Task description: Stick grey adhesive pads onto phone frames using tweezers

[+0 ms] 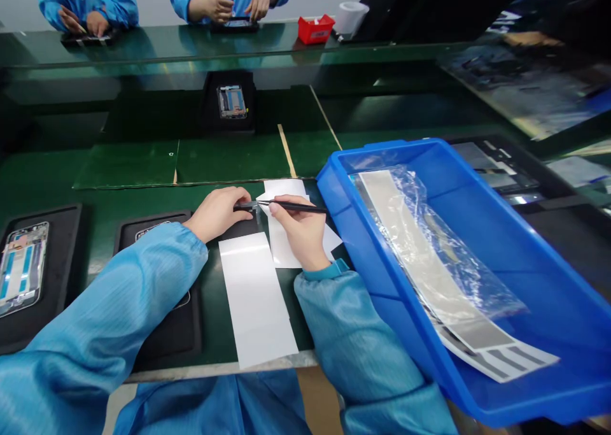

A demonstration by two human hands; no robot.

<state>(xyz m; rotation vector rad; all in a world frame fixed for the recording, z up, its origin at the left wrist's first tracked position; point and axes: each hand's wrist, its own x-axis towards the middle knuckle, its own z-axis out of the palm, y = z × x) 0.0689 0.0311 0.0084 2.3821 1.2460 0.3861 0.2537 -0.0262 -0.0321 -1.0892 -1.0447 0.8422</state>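
My right hand (305, 231) is closed around black tweezers (301, 207), whose tips point left. My left hand (220, 211) pinches a small dark strip (245, 206), and the tweezer tips meet its right end. What kind of part the strip is cannot be made out. White paper sheets (282, 247) lie under and beside my right hand. Nearer to me, a white sheet (258, 301) lies at a slant on the green table. Under my left forearm is a black tray (174, 339) with a phone frame (153, 230) mostly hidden by the sleeve.
A blue bin (389, 320) on the right holds long label strips (429, 263) and clear plastic bags. Another black tray (62, 282) with a phone frame (21, 269) stands at left. Ahead is a third phone frame (232, 102). Two co-workers sit across, near a red box (316, 30).
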